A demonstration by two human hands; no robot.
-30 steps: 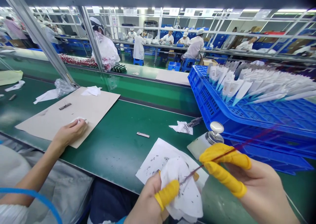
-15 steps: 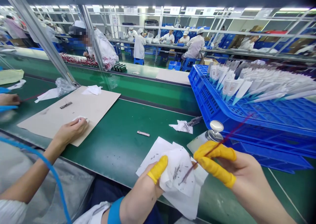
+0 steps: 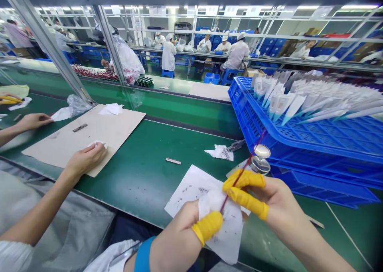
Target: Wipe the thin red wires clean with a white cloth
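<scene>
A worker's right hand (image 3: 263,196), thumb and forefinger capped in yellow rubber, pinches a thin dark-red rod (image 3: 243,170) slanting upward. Its lower tip presses into a crumpled white wipe (image 3: 223,220), clasped by the left hand (image 3: 185,234) above stained paper (image 3: 187,188) on the green desk (image 3: 140,176).

My fingers (image 3: 209,226) wear yellow rubber cots, on the left hand (image 3: 182,240) and the right hand (image 3: 263,198) alike. Wipe (image 3: 226,224): white, flecked with dark grey marks. Rod (image 3: 243,169): thin, dark red. Paper sheet (image 3: 187,188): white, speckled grey. Worktop (image 3: 143,176): dark green. Crate (image 3: 299,140): bright blue, perforated. Tubes (image 3: 287,102): white, teal-tipped. Cardboard (image 3: 86,138): pale tan. My cuff (image 3: 143,256): blue.
</scene>
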